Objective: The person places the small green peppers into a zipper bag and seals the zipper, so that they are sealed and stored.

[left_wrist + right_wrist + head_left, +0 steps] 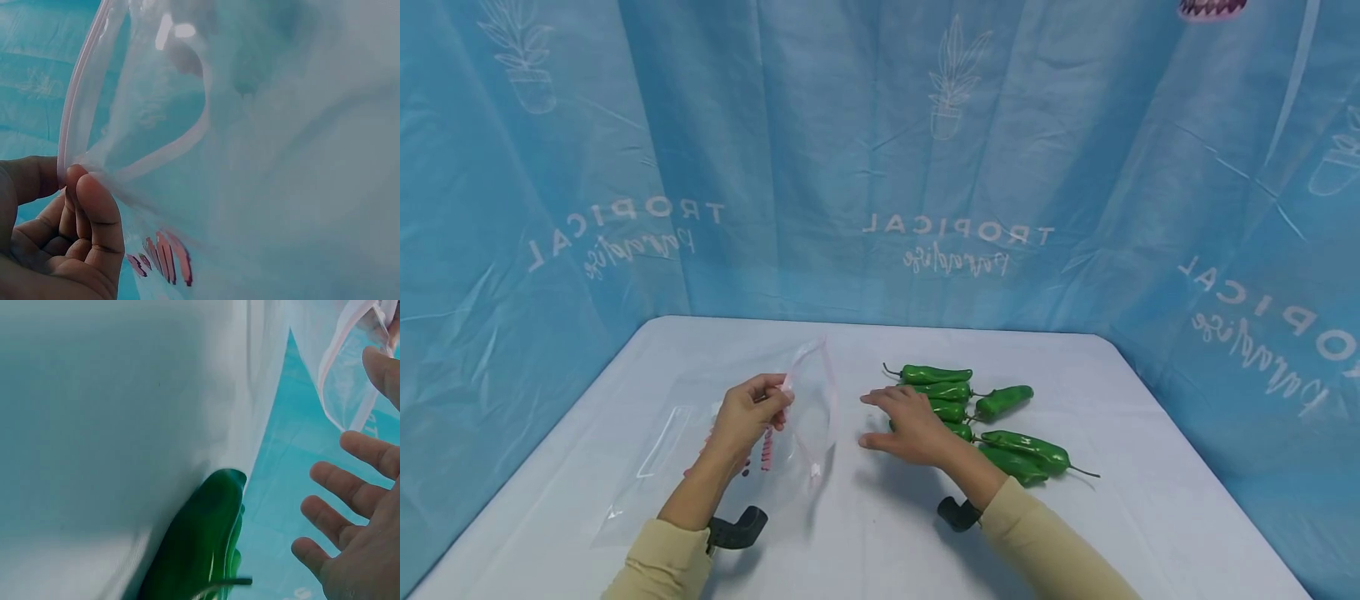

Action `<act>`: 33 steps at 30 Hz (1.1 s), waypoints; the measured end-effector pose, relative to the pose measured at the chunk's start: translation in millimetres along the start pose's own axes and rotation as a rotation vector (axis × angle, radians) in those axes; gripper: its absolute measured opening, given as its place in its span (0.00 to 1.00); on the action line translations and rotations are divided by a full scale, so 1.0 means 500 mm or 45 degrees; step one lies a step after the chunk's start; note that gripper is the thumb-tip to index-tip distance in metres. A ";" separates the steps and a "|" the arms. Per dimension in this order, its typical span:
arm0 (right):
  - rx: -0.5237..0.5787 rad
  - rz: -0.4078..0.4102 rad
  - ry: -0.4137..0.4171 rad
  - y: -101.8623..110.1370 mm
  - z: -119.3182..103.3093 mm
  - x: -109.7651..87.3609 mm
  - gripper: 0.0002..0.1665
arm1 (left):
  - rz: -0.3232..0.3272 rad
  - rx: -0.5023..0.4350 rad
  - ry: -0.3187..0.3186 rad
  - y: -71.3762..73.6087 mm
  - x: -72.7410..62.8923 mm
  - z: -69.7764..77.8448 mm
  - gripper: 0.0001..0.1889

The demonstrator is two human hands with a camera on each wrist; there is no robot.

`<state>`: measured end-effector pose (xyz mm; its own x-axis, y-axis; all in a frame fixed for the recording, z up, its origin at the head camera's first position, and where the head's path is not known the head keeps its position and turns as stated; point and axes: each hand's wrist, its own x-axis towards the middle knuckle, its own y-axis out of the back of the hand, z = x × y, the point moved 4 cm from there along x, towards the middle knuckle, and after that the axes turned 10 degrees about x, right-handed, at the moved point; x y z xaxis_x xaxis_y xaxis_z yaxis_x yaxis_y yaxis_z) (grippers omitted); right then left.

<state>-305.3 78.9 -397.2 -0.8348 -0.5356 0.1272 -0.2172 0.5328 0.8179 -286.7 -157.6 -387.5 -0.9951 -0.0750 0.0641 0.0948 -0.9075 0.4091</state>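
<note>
My left hand (pixel 747 421) pinches the rim of a clear zip bag (pixel 681 400) between thumb and fingers. The bag lies partly on the table, its pink-edged mouth raised and gaping toward the right. In the left wrist view the bag's pink seal strip (pixel 81 81) curves up from the fingertips, with red printed marks lower down. My right hand (pixel 910 425) hovers with fingers spread, holding nothing, between the bag mouth and a group of green peppers (pixel 1026 446). It hides part of several peppers in the head view. A glossy pepper (pixel 200 537) shows near it in the right wrist view.
The peppers lie in a loose cluster at centre right on the white table (pixel 1120 533). Blue printed curtains (pixel 820 167) hang around the table's back and sides. A black wrist mount (pixel 737 527) sticks out beside each wrist.
</note>
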 end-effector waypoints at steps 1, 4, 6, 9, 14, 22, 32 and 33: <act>0.012 0.007 0.001 0.003 0.002 -0.004 0.36 | 0.000 0.001 0.004 0.001 0.000 0.000 0.18; 0.025 0.030 0.005 0.013 0.008 -0.014 0.36 | 0.006 0.009 0.016 0.002 0.000 0.002 0.18; 0.026 0.044 0.006 0.020 0.012 -0.022 0.36 | 0.009 0.015 0.022 0.003 -0.001 0.002 0.18; 0.031 0.067 0.006 0.029 0.018 -0.037 0.36 | 0.014 0.019 0.023 0.005 -0.002 0.004 0.19; 0.069 0.111 -0.012 0.046 0.030 -0.066 0.36 | 0.018 0.014 0.009 0.008 -0.002 0.007 0.19; 0.129 0.178 -0.064 0.069 0.056 -0.110 0.36 | 0.022 0.015 0.009 0.010 -0.002 0.011 0.18; 0.193 0.306 -0.092 0.103 0.096 -0.173 0.36 | 0.027 0.008 0.005 0.014 -0.004 0.016 0.19; 0.198 0.316 -0.096 0.105 0.102 -0.179 0.36 | 0.030 0.009 0.005 0.015 -0.004 0.016 0.19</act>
<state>-267.7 188.1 -394.1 -0.9060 -0.3293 0.2661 -0.0715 0.7384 0.6706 -283.9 -160.8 -377.3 -0.9927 -0.0976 0.0702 0.1180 -0.9025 0.4142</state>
